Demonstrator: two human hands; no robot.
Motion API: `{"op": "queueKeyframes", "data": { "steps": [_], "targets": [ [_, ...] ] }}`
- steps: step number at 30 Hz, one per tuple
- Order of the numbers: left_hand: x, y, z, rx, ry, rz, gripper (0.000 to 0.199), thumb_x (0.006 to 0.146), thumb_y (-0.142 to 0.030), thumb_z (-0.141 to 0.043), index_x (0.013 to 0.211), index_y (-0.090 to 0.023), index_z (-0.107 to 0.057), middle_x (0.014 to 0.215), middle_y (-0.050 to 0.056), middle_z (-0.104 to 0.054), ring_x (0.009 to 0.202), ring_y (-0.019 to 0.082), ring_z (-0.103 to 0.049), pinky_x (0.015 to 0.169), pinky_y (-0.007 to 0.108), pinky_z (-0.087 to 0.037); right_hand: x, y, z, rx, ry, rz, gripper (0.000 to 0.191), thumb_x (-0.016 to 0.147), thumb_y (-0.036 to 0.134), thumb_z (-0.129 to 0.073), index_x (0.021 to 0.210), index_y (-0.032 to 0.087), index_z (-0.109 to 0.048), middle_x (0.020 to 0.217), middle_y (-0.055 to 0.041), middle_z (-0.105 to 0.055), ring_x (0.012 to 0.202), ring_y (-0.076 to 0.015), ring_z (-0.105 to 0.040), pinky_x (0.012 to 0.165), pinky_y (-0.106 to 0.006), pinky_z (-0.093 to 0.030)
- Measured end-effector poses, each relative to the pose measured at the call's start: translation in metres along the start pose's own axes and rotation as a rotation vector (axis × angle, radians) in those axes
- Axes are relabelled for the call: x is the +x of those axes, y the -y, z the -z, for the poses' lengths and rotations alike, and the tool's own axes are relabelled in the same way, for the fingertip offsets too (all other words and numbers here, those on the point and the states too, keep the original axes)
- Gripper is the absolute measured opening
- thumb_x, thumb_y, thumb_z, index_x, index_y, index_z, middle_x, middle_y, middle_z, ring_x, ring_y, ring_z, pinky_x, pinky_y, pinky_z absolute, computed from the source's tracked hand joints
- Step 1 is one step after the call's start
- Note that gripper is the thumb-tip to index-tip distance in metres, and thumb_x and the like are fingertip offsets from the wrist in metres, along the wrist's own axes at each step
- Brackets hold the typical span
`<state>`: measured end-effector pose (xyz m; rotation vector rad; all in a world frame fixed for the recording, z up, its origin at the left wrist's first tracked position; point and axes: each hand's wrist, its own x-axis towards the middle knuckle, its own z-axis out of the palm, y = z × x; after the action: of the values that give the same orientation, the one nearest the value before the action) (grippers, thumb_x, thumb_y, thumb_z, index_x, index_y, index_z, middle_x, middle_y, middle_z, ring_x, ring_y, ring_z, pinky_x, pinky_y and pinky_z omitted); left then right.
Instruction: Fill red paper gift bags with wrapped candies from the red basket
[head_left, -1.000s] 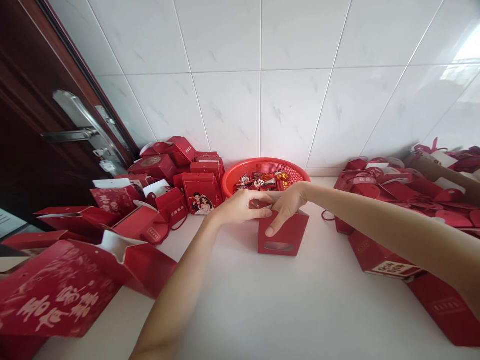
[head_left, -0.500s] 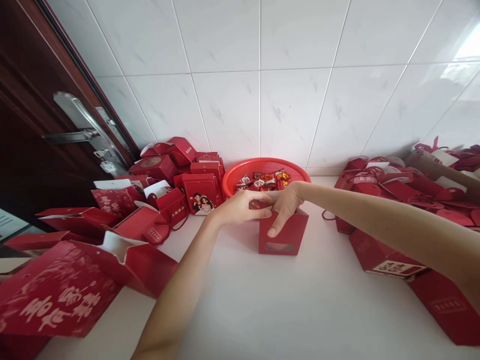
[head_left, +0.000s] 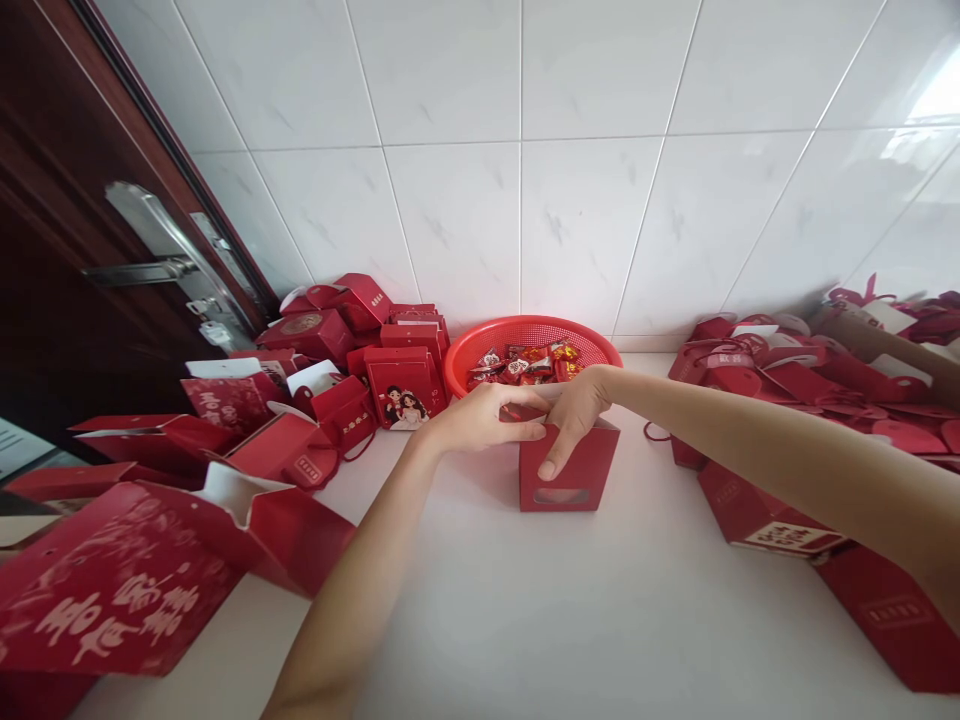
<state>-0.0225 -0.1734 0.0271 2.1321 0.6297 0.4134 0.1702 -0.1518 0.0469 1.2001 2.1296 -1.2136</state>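
A small red paper gift box (head_left: 574, 468) stands upright on the white table, with a clear oval window low on its front face. My left hand (head_left: 491, 415) grips the box's top left edge, thumb and fingers closed at the rim. At the top middle, my right hand (head_left: 576, 412) is closed over the front wall. Its thumb presses flat on the front outside, while its other fingers are hidden at the opening. Just behind the box sits a red plastic basket (head_left: 457, 350) holding several wrapped candies (head_left: 517, 365).
Several red gift boxes (head_left: 120, 580) crowd the left side, one printed with a cartoon couple (head_left: 405, 405). More red boxes and folded cartons (head_left: 817, 390) are piled at the right. A white tiled wall (head_left: 592, 230) rises behind, and a dark door with a metal handle (head_left: 161, 270) stands at the left.
The gift box and my right hand have shifted very slightly to the right. Both hands keep the same hold.
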Motion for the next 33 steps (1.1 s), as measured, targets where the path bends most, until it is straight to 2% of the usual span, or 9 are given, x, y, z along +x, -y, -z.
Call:
{"op": "queueKeyframes", "data": {
  "steps": [5, 9, 14, 18, 20, 24, 26, 30, 33],
  "targets": [
    [0.000, 0.000, 0.000, -0.010, 0.005, 0.007, 0.054, 0.087, -0.051, -0.069, 0.134, -0.023, -0.065, 0.139, 0.008, -0.065, 0.126, 0.028, -0.059, 0.107, 0.038, -0.047, -0.001, 0.000, 0.000, -0.053, 0.057, -0.061, 0.106, 0.053, 0.076, -0.081, 0.143, 0.024, -0.057, 0.157, -0.0072, -0.042, 0.150, -0.0375, -0.031, 0.118, -0.043, -0.038],
    [0.001, -0.001, -0.001, -0.018, 0.006, 0.008, 0.054, 0.086, -0.052, -0.070, 0.132, -0.022, -0.067, 0.137, 0.008, -0.066, 0.126, 0.029, -0.059, 0.107, 0.039, -0.047, -0.006, 0.003, -0.003, -0.014, 0.028, -0.053, 0.107, 0.049, 0.073, -0.085, 0.141, 0.025, -0.059, 0.153, -0.0067, -0.048, 0.150, -0.0365, -0.032, 0.119, -0.043, -0.036],
    [0.002, 0.000, -0.001, -0.007, -0.005, 0.024, 0.054, 0.086, -0.053, -0.070, 0.131, -0.023, -0.068, 0.135, 0.008, -0.067, 0.124, 0.028, -0.061, 0.106, 0.039, -0.047, -0.008, 0.008, -0.002, -0.018, 0.127, -0.027, 0.097, 0.051, 0.076, -0.082, 0.131, 0.023, -0.067, 0.149, -0.0068, -0.053, 0.146, -0.0357, -0.039, 0.117, -0.041, -0.041],
    [0.002, 0.000, -0.001, -0.004, -0.001, 0.027, 0.053, 0.086, -0.053, -0.070, 0.129, -0.022, -0.069, 0.136, 0.008, -0.066, 0.122, 0.027, -0.062, 0.105, 0.037, -0.048, -0.007, 0.008, -0.002, -0.026, 0.178, -0.044, 0.098, 0.052, 0.083, -0.076, 0.128, 0.021, -0.068, 0.143, -0.0090, -0.058, 0.142, -0.0358, -0.045, 0.115, -0.041, -0.043],
    [0.002, 0.000, -0.001, -0.006, 0.000, 0.029, 0.053, 0.086, -0.053, -0.070, 0.129, -0.022, -0.069, 0.137, 0.008, -0.066, 0.123, 0.027, -0.061, 0.105, 0.037, -0.048, -0.007, 0.006, -0.003, -0.022, 0.109, -0.008, 0.101, 0.049, 0.079, -0.080, 0.132, 0.024, -0.066, 0.152, -0.0066, -0.050, 0.146, -0.0363, -0.039, 0.115, -0.040, -0.043],
    [0.002, -0.001, -0.001, -0.006, 0.004, 0.024, 0.053, 0.087, -0.053, -0.070, 0.130, -0.022, -0.068, 0.137, 0.008, -0.066, 0.124, 0.027, -0.060, 0.106, 0.038, -0.047, -0.007, 0.002, -0.004, -0.049, -0.038, 0.034, 0.109, 0.046, 0.071, -0.087, 0.143, 0.030, -0.057, 0.167, -0.0003, -0.022, 0.156, -0.0360, -0.008, 0.121, -0.040, -0.034],
    [0.002, -0.001, -0.001, -0.003, 0.005, 0.028, 0.053, 0.087, -0.053, -0.069, 0.130, -0.022, -0.068, 0.137, 0.008, -0.066, 0.123, 0.026, -0.061, 0.106, 0.037, -0.047, -0.008, 0.002, -0.004, -0.049, -0.040, 0.023, 0.110, 0.048, 0.070, -0.087, 0.145, 0.030, -0.054, 0.168, -0.0007, -0.022, 0.157, -0.0354, -0.004, 0.121, -0.041, -0.033],
    [0.001, -0.002, -0.001, 0.004, 0.006, 0.034, 0.053, 0.086, -0.053, -0.069, 0.127, -0.020, -0.069, 0.137, 0.009, -0.066, 0.122, 0.026, -0.062, 0.106, 0.036, -0.047, -0.010, 0.006, -0.004, -0.020, 0.046, -0.034, 0.100, 0.050, 0.070, -0.086, 0.136, 0.026, -0.064, 0.155, -0.0051, -0.046, 0.151, -0.0370, -0.028, 0.116, -0.041, -0.041],
    [0.002, -0.002, -0.002, 0.002, 0.000, 0.041, 0.053, 0.085, -0.054, -0.069, 0.126, -0.020, -0.070, 0.137, 0.009, -0.066, 0.122, 0.027, -0.062, 0.106, 0.038, -0.047, -0.012, 0.009, -0.006, -0.009, 0.047, -0.039, 0.100, 0.050, 0.070, -0.086, 0.136, 0.025, -0.064, 0.154, -0.0057, -0.048, 0.148, -0.0354, -0.036, 0.114, -0.039, -0.044]
  ]
}}
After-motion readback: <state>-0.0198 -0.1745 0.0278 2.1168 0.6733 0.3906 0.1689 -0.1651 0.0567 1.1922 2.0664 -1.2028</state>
